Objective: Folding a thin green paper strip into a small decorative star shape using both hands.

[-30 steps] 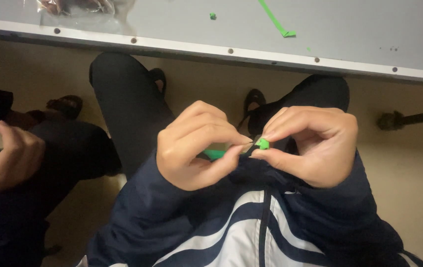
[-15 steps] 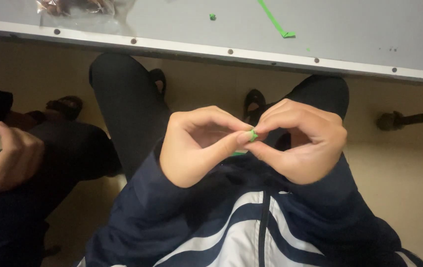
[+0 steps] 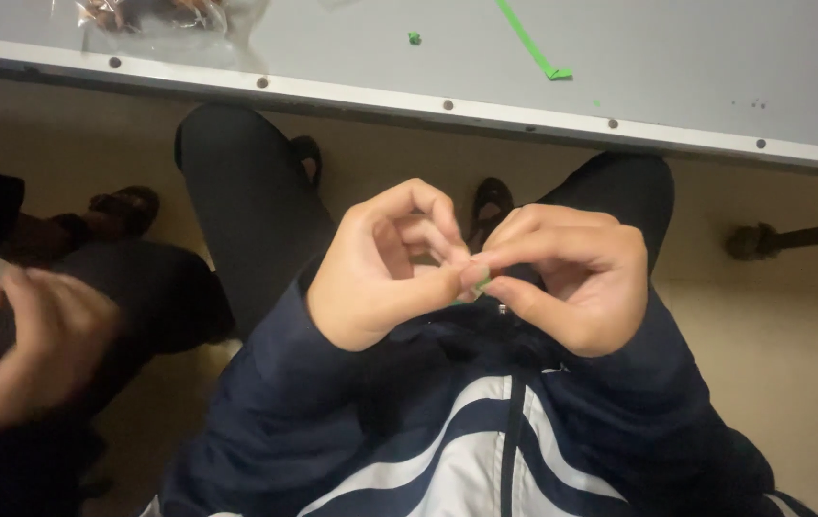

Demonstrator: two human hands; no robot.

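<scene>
- Left hand (image 3: 380, 273) and right hand (image 3: 567, 273) meet fingertip to fingertip over the lap, above the dark navy jacket with white stripes (image 3: 447, 421)
- Both hands pinch one small green folded paper piece (image 3: 481, 280); only a sliver of green shows between thumbs and forefingers, the rest hidden
- Grip: left thumb and forefinger closed tight on the piece, other fingers curled loosely; right thumb and forefinger likewise pressed on it from the other side
- Progress, as a judgement: the piece looks already compacted to a small wad, so most of the folding seems done; a final press or tuck may remain. Exact shape cannot be told
- On the grey table with a riveted metal edge (image 3: 715, 77) lie a long thin green paper strip (image 3: 528, 43), unused, and a tiny green folded bit (image 3: 414, 38), well apart from the hands
- Clear plastic bag (image 3: 169, 19) at the table's far left
- Another person's blurred hand (image 3: 31, 349) at left, separate from this work
</scene>
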